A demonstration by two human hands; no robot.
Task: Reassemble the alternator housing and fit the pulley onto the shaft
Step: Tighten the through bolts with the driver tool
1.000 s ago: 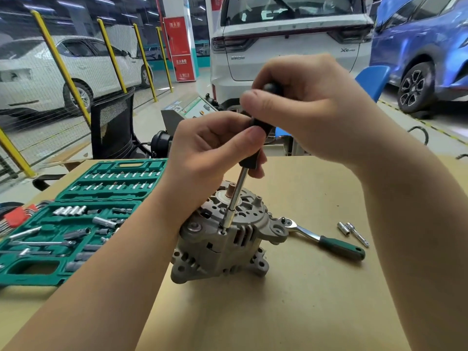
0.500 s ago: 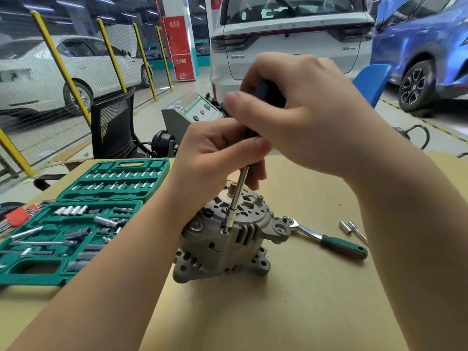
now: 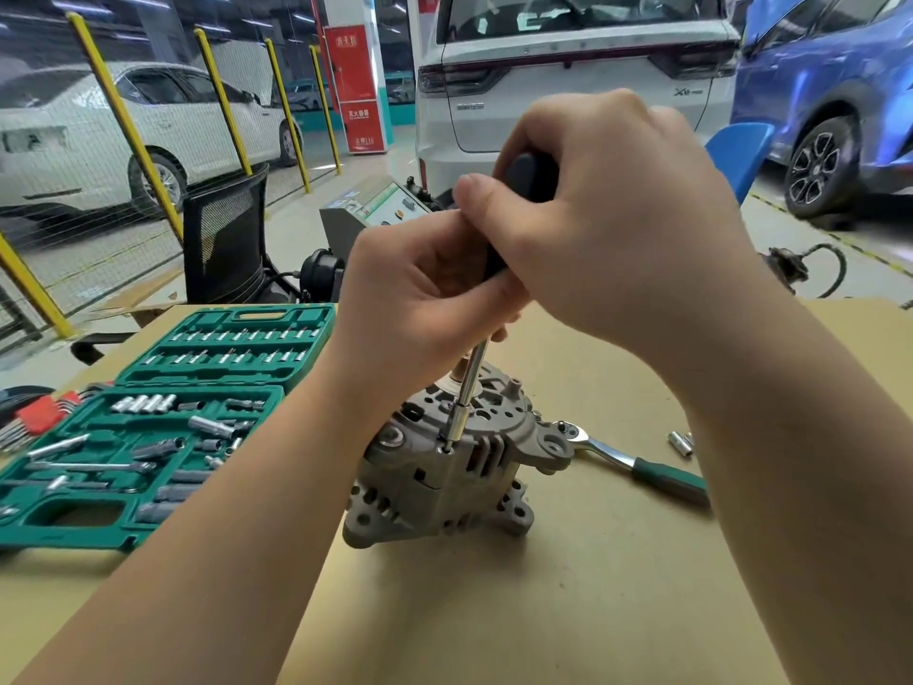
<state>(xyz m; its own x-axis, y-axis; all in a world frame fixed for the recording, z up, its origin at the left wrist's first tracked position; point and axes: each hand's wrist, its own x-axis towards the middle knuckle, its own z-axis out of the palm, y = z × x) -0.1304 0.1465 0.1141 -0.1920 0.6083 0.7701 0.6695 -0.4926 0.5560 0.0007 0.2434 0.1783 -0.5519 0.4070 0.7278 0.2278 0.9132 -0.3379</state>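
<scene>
Desk (image 3: 568, 610), covered in tan board, carrying all the parts. Green socket-set case (image 3: 148, 437), lid open, at the left edge, its trays filled with sockets and bits; a red-holdered hex key set (image 3: 37, 412) lies just beyond its left corner. Alternator (image 3: 444, 467), grey cast housing with ventilation slots and mounting lugs, standing shaft-end up near the desk's middle, to the right of the case; the shaft stub is mostly hidden behind the hands, and whether a pulley is fitted cannot be told. Right hand (image 3: 607, 229), fingers and thumb curled round the black handle of a nut driver (image 3: 467, 393), above the alternator. Left hand (image 3: 420, 309), fingers wrapped round the lower handle where the steel shank emerges. The shank slopes down to a fastener on the housing's upper face, tip touching it. Ratchet wrench (image 3: 637, 462), green grip, lying flat just right of the alternator, its head beside a mounting lug. Loose sockets (image 3: 681, 443), near the ratchet, partly covered by the right forearm.
</scene>
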